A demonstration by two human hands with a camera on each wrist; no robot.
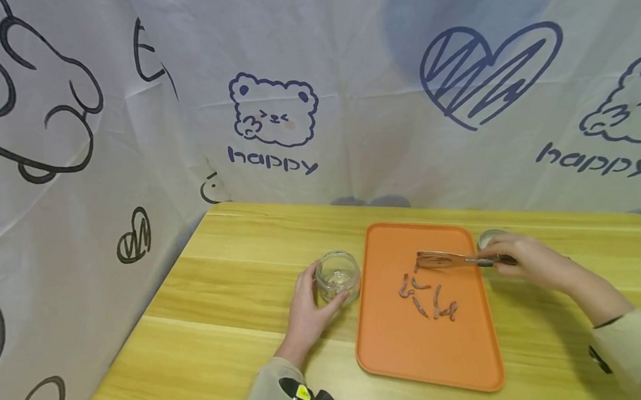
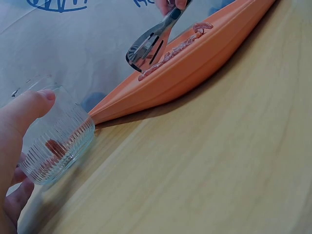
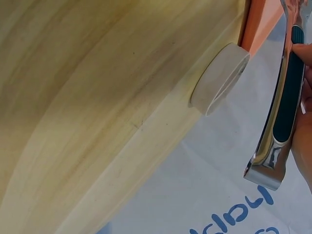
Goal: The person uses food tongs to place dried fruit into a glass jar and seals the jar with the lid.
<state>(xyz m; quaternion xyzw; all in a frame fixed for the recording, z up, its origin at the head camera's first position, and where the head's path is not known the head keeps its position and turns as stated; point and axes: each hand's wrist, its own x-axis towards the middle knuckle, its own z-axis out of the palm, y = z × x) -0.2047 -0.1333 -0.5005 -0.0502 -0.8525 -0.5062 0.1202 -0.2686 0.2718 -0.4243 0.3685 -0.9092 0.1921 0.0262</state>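
Note:
My left hand (image 1: 305, 311) holds a clear glass jar (image 1: 337, 269) on the table, fingers and thumb around its sides. In the left wrist view the jar's wall is ribbed, and a small reddish-brown piece (image 2: 56, 148) shows through the glass. My right hand (image 1: 536, 261) grips metal tongs (image 2: 146, 48) by their dark green handle (image 3: 289, 90). The slotted head of the tongs is over the upper part of an orange tray (image 1: 423, 358). Several thin reddish-brown meat strips (image 1: 420, 307) lie on the tray, just nearer to me than the tongs' tips.
A pale round lid-like piece (image 3: 220, 78) lies on the table by the tray's far right side, partly hidden by my right hand in the head view. Printed white cloth (image 1: 373, 152) hangs behind and left of the wooden table (image 1: 206, 322).

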